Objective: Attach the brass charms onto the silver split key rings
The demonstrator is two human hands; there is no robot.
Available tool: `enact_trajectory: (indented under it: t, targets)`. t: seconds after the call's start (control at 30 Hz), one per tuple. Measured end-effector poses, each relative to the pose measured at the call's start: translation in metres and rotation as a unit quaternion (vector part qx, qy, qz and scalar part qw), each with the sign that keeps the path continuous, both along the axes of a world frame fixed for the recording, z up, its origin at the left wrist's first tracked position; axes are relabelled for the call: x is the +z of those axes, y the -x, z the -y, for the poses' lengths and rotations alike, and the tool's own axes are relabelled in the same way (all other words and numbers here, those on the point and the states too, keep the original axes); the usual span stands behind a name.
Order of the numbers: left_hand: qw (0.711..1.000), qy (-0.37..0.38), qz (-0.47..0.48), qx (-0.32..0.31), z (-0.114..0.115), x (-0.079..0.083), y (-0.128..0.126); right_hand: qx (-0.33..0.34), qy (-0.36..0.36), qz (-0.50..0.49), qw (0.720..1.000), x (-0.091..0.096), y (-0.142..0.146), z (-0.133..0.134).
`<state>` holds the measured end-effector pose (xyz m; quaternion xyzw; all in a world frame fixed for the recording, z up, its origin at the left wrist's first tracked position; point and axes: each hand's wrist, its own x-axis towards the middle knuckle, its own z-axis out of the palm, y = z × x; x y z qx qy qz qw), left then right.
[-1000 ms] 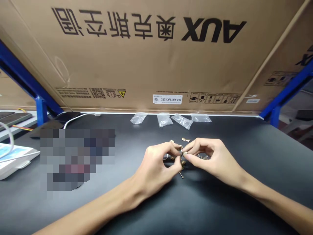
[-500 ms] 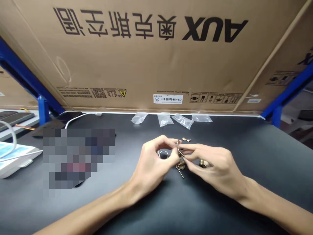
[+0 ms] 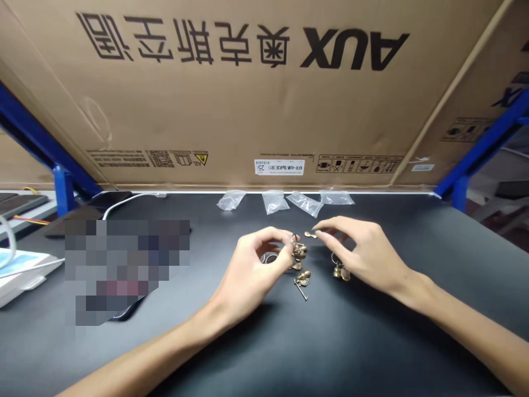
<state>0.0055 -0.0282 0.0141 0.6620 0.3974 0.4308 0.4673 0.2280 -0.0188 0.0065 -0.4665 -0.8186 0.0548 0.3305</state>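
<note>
My left hand point(image 3: 264, 256) pinches a key ring point(image 3: 294, 240) between thumb and forefinger, with bronze-coloured charms point(image 3: 300, 252) hanging from it. My right hand point(image 3: 359, 245) is open, its thumb and fingertips slightly apart beside a small loose metal charm point(image 3: 309, 235) on the black table. Below my left fingers lie more charms, among them a key-shaped charm point(image 3: 301, 289). Another ring with bell-like charms point(image 3: 340, 272) rests under my right palm, partly covered. Behind my left thumb, a bare metal ring point(image 3: 270, 258) shows in part.
Several clear plastic bags point(image 3: 305, 204) line the back of the table point(image 3: 264, 342), before a large cardboard box point(image 3: 256, 110). On the left are a blurred-out patch, a white cable point(image 3: 124, 203) and a white box point(image 3: 28, 275). Blue frame posts point(image 3: 64, 190) stand at both sides.
My right hand has left the key ring and moved up and right to the loose charm, its fingers parting. My left hand still holds the ring, whose charms now show.
</note>
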Motion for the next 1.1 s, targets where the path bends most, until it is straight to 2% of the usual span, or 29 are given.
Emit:
enact_trajectory:
  t: [0.07, 0.2, 0.37, 0.53, 0.6, 0.7, 0.87, 0.97, 1.1]
  targets:
    - [1.000, -0.007, -0.016, 0.012, 0.000, 0.000, 0.001, -0.028, 0.001, 0.033, 0.999, -0.005, -0.006, -0.013]
    - [0.999, -0.013, -0.026, 0.023, -0.003, -0.002, 0.002, -0.024, 0.002, 0.121, 0.992, -0.014, -0.013, -0.030]
    - [0.999, -0.010, -0.028, 0.028, -0.005, -0.003, 0.003, 0.003, 0.004, 0.167, 0.986, -0.014, -0.019, -0.029]
    - [0.999, -0.009, -0.036, 0.023, -0.004, -0.004, 0.002, -0.001, -0.013, 0.190, 0.982, -0.015, -0.022, -0.029]
    - [0.999, -0.020, -0.040, 0.027, -0.003, -0.003, 0.002, -0.006, -0.007, 0.175, 0.985, -0.013, -0.021, -0.028]
    - [0.995, -0.068, -0.068, 0.040, -0.003, -0.003, 0.002, 0.001, 0.029, 0.085, 0.996, -0.005, -0.016, -0.022]
    - [0.961, -0.224, -0.151, 0.054, -0.001, -0.006, 0.002, 0.022, 0.108, -0.040, 0.993, 0.009, 0.000, -0.002]
    - [0.942, -0.284, -0.174, 0.048, 0.000, -0.009, 0.001, 0.046, 0.114, -0.064, 0.990, 0.012, 0.010, 0.009]
    - [0.935, -0.302, -0.185, 0.034, 0.002, -0.011, -0.001, 0.062, 0.089, -0.074, 0.991, 0.011, 0.018, 0.020]
